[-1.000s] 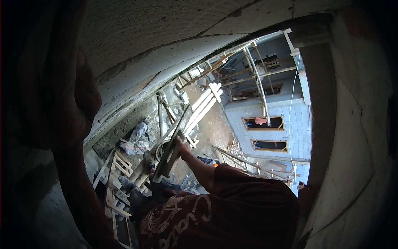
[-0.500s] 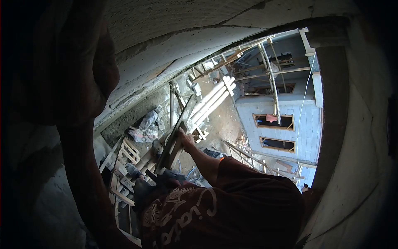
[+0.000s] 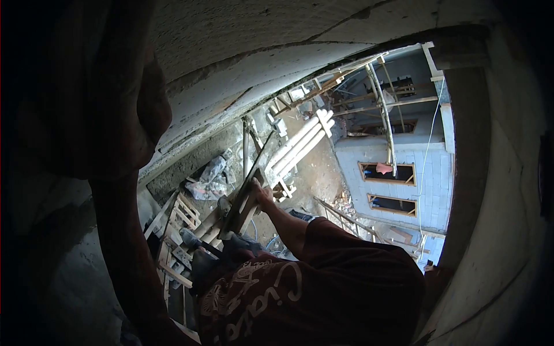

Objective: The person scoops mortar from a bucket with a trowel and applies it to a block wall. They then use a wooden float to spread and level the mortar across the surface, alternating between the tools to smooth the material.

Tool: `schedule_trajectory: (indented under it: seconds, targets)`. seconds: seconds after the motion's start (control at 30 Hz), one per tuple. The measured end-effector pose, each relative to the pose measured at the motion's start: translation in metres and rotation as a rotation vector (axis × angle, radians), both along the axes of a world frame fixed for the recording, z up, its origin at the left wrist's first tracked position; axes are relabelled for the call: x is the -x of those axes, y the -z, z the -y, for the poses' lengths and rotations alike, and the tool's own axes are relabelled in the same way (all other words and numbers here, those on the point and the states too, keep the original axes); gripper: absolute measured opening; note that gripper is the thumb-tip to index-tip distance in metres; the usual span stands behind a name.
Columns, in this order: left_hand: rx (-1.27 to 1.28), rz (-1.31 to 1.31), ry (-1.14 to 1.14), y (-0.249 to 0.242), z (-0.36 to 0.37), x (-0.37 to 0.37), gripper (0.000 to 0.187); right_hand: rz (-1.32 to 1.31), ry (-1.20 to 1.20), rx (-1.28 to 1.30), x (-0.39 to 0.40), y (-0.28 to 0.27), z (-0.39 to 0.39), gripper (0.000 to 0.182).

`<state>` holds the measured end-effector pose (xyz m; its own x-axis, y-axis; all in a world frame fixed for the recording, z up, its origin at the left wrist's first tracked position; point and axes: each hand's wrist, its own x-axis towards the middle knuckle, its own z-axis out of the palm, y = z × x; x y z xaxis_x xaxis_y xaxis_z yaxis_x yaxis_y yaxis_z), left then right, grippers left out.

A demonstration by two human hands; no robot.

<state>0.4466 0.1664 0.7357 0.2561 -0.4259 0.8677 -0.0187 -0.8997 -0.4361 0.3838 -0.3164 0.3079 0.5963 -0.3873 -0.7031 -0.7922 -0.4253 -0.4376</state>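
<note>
I look steeply down from a height along a concrete wall. My right hand (image 3: pixel 261 192) reaches out from a dark red printed sleeve (image 3: pixel 346 259) and grips the top of a slanted wooden board (image 3: pixel 242 202) that runs down towards the ground. Below the board, two shoes (image 3: pixel 222 205) rest on bamboo and timber pieces. My left arm (image 3: pixel 124 242) is a dark shape close to the camera on the left. Its hand is hidden in the shadow.
A rough concrete wall (image 3: pixel 259 34) arches overhead. Far below lie white pipes (image 3: pixel 300 141), crumpled bags (image 3: pixel 210 183) and a wooden slatted frame (image 3: pixel 182 214). A grey block building (image 3: pixel 427 184) with two window openings stands at the right, beside bamboo scaffolding (image 3: pixel 384 109).
The view has shifted, so the ground scene sits further right and a little higher. My right hand keeps its grip on the board, and the board has tilted slightly.
</note>
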Motion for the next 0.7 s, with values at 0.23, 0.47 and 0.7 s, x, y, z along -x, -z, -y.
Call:
schedule_trajectory:
  seconds: [0.23, 0.47, 0.7]
  targets:
    - [0.129, 0.19, -0.055, 0.002, 0.034, -0.007, 0.035, 0.276, 0.005, 0.044, -0.039, -0.061, -0.002, 0.082]
    - [0.251, 0.173, -0.264, -0.004, 0.06, 0.002, 0.036, 0.992, 0.002, 0.203, -0.158, -0.138, 0.047, 0.063]
    - [0.141, 0.166, -0.302, -0.012, 0.064, 0.001, 0.042, 1.63, -0.025, 0.356, -0.31, -0.279, 0.082, 0.049]
